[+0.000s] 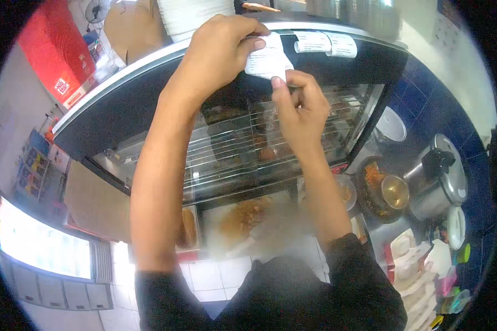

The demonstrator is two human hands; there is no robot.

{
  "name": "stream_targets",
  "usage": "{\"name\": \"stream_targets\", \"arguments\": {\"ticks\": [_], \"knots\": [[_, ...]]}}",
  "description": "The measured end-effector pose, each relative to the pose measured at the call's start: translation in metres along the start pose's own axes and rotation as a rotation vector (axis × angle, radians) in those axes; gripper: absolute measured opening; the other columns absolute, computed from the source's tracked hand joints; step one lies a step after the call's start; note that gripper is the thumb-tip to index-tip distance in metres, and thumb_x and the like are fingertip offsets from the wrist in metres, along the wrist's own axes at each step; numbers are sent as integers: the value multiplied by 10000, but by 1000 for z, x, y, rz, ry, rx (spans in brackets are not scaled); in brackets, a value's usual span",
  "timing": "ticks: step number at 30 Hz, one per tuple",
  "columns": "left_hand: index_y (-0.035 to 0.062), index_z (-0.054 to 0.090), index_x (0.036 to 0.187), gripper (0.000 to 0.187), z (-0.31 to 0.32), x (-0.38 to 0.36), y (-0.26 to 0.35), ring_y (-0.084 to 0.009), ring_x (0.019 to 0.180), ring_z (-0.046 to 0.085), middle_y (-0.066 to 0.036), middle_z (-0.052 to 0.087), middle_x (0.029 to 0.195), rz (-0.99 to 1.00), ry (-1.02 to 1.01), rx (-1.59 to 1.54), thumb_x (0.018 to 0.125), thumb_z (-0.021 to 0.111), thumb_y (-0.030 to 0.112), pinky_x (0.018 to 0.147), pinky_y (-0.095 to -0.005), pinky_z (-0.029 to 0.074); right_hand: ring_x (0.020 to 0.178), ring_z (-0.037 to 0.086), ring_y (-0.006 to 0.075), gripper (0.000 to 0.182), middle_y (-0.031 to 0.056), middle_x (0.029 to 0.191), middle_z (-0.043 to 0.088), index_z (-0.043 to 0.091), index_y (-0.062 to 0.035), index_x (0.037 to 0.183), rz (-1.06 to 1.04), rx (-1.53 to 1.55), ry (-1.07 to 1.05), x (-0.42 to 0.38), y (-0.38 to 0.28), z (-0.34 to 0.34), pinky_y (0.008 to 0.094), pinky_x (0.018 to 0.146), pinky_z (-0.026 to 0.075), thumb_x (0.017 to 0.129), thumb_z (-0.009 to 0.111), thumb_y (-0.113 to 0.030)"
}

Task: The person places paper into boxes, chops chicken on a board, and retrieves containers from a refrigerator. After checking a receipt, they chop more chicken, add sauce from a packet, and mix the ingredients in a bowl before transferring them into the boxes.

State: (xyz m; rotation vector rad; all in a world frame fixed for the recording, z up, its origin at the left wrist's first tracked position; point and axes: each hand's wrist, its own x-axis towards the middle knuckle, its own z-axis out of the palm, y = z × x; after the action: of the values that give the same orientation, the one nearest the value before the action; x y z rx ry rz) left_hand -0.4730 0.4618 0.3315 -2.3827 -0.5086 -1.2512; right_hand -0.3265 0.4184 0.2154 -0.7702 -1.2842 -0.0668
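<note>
A white printed paper slip is held up against the top dark edge of a glass display cabinet. My left hand pinches the slip's upper part between thumb and fingers. Lower down, my right hand has thumb and forefinger closed on the slip's bottom corner. Just right of it, two more curled printed slips hang from the same edge. Behind my forearms, wire racks show through the cabinet's glass.
Stacked white containers and a red box stand on top of the cabinet. At the right are a large metal pot, a pan of orange food and a ladle. A food tray lies below the racks.
</note>
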Motion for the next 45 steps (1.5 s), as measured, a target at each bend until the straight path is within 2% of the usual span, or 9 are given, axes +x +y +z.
{"name": "stream_targets", "arguments": {"ticks": [1, 2, 4, 9, 14, 26, 37, 39, 45], "knots": [[41, 699, 919, 148, 0, 0, 0, -372, 817, 626, -182, 663, 834, -6, 0, 0, 806, 659, 127, 733, -436, 481, 649, 575, 114, 205, 80, 787, 640, 594, -23, 963, 207, 77, -101, -1, -3, -2, 240, 584, 440, 863, 702, -166], [41, 700, 921, 151, 0, -1, 1, -368, 817, 628, -180, 665, 839, -2, 7, 1, 805, 660, 129, 734, -436, 482, 649, 575, 114, 205, 80, 787, 640, 594, -23, 963, 210, 77, -105, -1, -3, 0, 240, 584, 440, 863, 702, -166], [42, 701, 924, 154, 0, -1, 0, -365, 816, 629, -177, 668, 845, 2, 12, 2, 804, 661, 131, 736, -436, 482, 612, 556, 65, 220, 65, 722, 662, 548, -18, 1019, 344, 490, -43, 1, -2, 4, 221, 568, 427, 906, 659, -171], [65, 689, 1003, 224, -1, 1, -1, -379, 915, 620, -190, 672, 952, -133, -160, 103, 841, 625, 206, 812, -434, 485, 695, 615, 68, 226, 108, 821, 698, 551, -5, 1068, 554, 556, -226, -9, -5, -12, 219, 579, 455, 909, 651, -131], [58, 687, 1025, 236, 1, -2, -5, -369, 927, 626, -184, 672, 992, -28, -78, 57, 842, 621, 191, 836, -419, 489, 765, 656, 103, 217, 93, 897, 708, 615, 14, 1059, 800, 588, -378, -28, -7, -29, 209, 653, 493, 875, 677, -84], [40, 658, 1066, 261, 2, -2, -5, -353, 983, 610, -173, 662, 1034, -52, -105, 146, 833, 623, 152, 881, -402, 472, 826, 647, 94, 273, 86, 936, 705, 590, 10, 1137, 643, 675, -348, -41, 11, -33, 205, 678, 489, 868, 636, -5], [42, 658, 1061, 284, -2, 0, 7, -349, 968, 609, -180, 659, 1028, -121, -123, 68, 805, 626, 162, 874, -394, 474, 758, 619, 61, 324, 83, 929, 700, 565, -6, 1186, 737, 597, -364, -38, 7, -43, 180, 579, 448, 868, 629, -3], [46, 705, 944, 201, 0, 0, 6, -326, 786, 629, -160, 670, 840, -30, -15, 42, 776, 661, 147, 718, -401, 483, 758, 622, 63, 331, 82, 925, 700, 559, -7, 1194, 763, 557, -368, -37, 7, -43, 179, 569, 447, 870, 626, 0], [46, 701, 953, 215, 1, 0, 7, -326, 777, 616, -153, 671, 844, -31, -21, 65, 767, 659, 146, 724, -414, 477, 773, 626, 69, 355, 87, 929, 699, 546, -5, 1205, 751, 633, -373, -39, 14, -42, 180, 584, 460, 862, 635, 8]]}}
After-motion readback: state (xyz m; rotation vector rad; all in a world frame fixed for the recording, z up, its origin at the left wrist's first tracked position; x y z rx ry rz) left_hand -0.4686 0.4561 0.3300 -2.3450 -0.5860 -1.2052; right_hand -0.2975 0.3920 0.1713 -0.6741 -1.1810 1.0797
